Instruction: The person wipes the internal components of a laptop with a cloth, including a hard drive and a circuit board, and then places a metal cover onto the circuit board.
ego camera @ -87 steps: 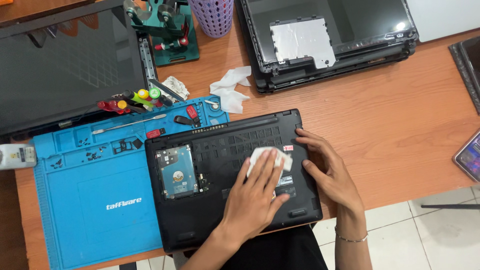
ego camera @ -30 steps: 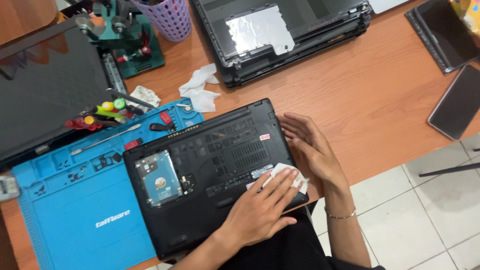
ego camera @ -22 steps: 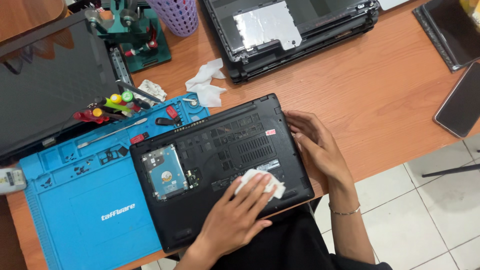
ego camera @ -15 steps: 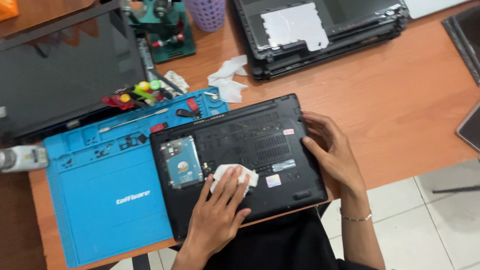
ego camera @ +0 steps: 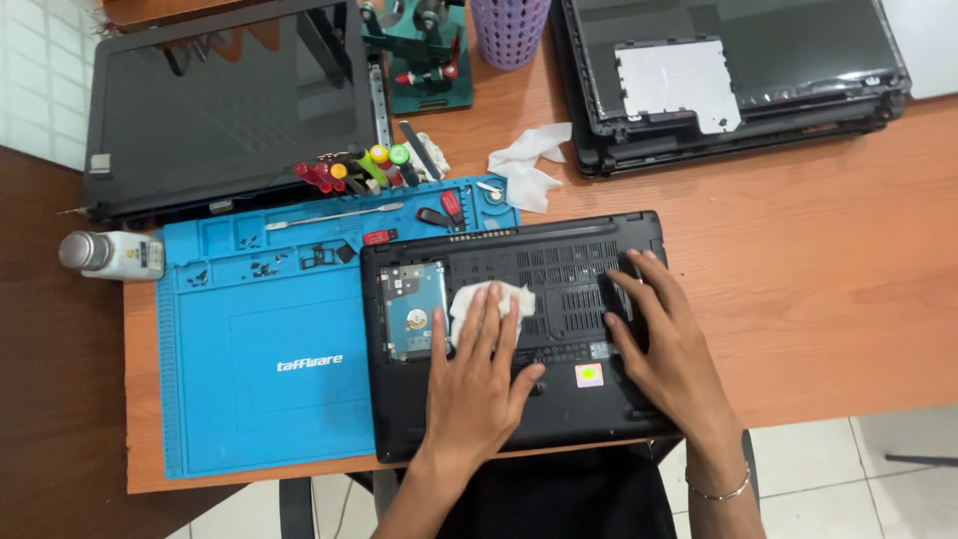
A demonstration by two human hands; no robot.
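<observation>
A white tissue [ego camera: 491, 302] was pressed flat under the spread fingers of the left hand [ego camera: 477, 377] on the upturned black laptop [ego camera: 519, 334], just beside the exposed hard drive [ego camera: 411, 311]. The right hand [ego camera: 664, 344] lay open, steadying the case. Fibres could be snagged in the vent slots, or the bare drive knocked.
</observation>
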